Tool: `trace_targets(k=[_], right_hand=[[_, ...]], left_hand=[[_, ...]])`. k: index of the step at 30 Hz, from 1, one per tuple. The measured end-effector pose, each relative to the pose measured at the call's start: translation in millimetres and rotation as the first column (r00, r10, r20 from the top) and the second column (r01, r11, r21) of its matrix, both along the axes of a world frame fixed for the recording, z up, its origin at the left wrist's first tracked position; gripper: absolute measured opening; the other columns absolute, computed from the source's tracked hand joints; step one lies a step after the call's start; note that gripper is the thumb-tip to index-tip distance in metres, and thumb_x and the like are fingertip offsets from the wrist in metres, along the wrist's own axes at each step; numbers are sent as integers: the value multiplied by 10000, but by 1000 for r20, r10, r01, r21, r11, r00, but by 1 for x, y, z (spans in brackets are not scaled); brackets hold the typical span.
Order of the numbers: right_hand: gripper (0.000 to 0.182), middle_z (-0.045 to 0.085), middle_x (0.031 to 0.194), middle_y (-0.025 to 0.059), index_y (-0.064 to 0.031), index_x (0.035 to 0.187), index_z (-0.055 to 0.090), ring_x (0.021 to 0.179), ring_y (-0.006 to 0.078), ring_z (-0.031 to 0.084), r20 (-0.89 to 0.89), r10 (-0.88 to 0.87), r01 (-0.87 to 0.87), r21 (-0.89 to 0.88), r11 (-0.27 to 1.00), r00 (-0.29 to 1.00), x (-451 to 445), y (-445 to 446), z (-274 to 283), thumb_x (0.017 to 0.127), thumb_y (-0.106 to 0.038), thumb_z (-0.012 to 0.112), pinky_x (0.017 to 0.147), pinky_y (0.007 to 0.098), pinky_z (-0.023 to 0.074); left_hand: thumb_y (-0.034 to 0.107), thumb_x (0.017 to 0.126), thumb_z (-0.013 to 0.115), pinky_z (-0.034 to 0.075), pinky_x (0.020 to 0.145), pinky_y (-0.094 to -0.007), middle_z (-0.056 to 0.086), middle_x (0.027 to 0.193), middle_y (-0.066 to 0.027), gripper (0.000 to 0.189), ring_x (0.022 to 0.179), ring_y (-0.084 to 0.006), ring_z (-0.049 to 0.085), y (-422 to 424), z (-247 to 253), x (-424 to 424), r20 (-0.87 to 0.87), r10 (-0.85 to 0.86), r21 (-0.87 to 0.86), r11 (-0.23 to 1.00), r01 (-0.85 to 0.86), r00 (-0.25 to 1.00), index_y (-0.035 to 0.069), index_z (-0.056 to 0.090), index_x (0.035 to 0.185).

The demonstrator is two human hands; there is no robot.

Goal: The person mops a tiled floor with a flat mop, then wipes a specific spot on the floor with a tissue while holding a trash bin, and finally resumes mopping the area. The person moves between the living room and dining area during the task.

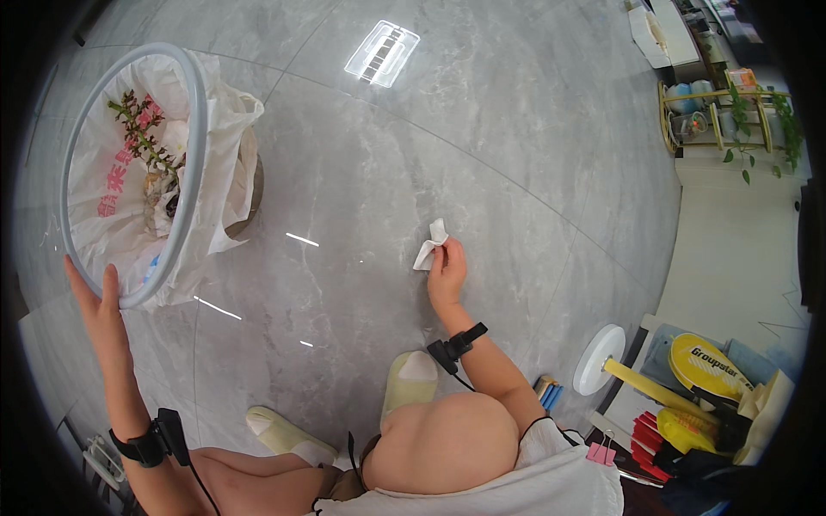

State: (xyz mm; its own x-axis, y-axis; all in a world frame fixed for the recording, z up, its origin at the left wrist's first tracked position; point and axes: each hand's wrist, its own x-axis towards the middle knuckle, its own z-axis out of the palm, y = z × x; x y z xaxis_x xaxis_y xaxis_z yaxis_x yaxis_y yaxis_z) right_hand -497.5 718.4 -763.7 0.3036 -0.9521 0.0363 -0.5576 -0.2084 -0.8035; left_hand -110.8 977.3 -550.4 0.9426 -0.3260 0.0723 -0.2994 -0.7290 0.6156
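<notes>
My right hand (447, 271) pinches a crumpled white tissue (432, 244) between thumb and fingers, low over the grey tiled floor (361, 193). At the left, a trash bin with a light grey rim ring (197, 129) is lined with a white plastic bag (226, 135) bearing red print. My left hand (100, 300) touches the near edge of that ring, thumb and fingers spread around it. Inside the bin lie a bare grape stem (145, 138) and crumpled waste. Each wrist wears a black strapped device with a cable.
My slippered feet (413, 380) are on the floor below. To the right stand a white round base with a yellow pole (629, 374), a cluttered shelf with a yellow racket cover (703, 367), and a gold rack (716, 126) with trailing plants. Light reflections show on the tiles.
</notes>
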Motion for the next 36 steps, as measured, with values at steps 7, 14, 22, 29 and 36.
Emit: trace_targets(k=[7, 14, 22, 29, 36], right_hand=[[213, 543, 958, 147, -1, 972, 543, 896, 310, 517, -259, 316, -385, -290, 876, 913, -6, -9, 12, 762, -3, 581, 785, 363, 426], [243, 549, 935, 115, -15, 946, 545, 873, 294, 523, -345, 473, -567, -258, 783, 810, -8, -32, 10, 710, 10, 596, 740, 361, 452], [165, 571, 900, 115, -6, 914, 549, 831, 239, 552, -428, 397, -467, -69, 881, 812, -9, -21, -2, 750, 5, 555, 698, 335, 456], [199, 616, 866, 51, 28, 1006, 580, 770, 104, 571, 475, -52, -347, 709, 614, 878, 111, -60, 128, 826, -49, 546, 680, 241, 449], [102, 623, 853, 72, 1, 825, 616, 855, 185, 560, 442, 770, -758, -256, 599, 459, 282, -5, 264, 750, -25, 552, 707, 266, 447]], left_hand=[[315, 871, 518, 128, 1071, -327, 135, 1454, -148, 705, 1347, -230, 117, 0, 0, -3, 17, -22, 4, 1000, 21, 1000, 8, 152, 1389], [326, 869, 517, 142, 1069, -330, 144, 1452, -149, 706, 1343, -235, 134, -6, 5, -10, 24, -12, 44, 999, 11, 1000, 2, 161, 1385], [297, 867, 520, 138, 1069, -312, 171, 1441, -165, 696, 1340, -247, 144, 1, 1, 0, 80, -41, 146, 989, 29, 996, -5, 164, 1382], [210, 848, 542, 133, 1061, -297, 157, 1428, -221, 729, 1336, -271, 148, -2, -2, 3, 23, -30, 9, 1000, 30, 999, -50, 109, 1374], [193, 830, 552, 157, 1063, -317, 144, 1421, -249, 761, 1332, -293, 152, -6, -1, -1, 19, -74, -46, 996, 75, 997, -71, 80, 1366]])
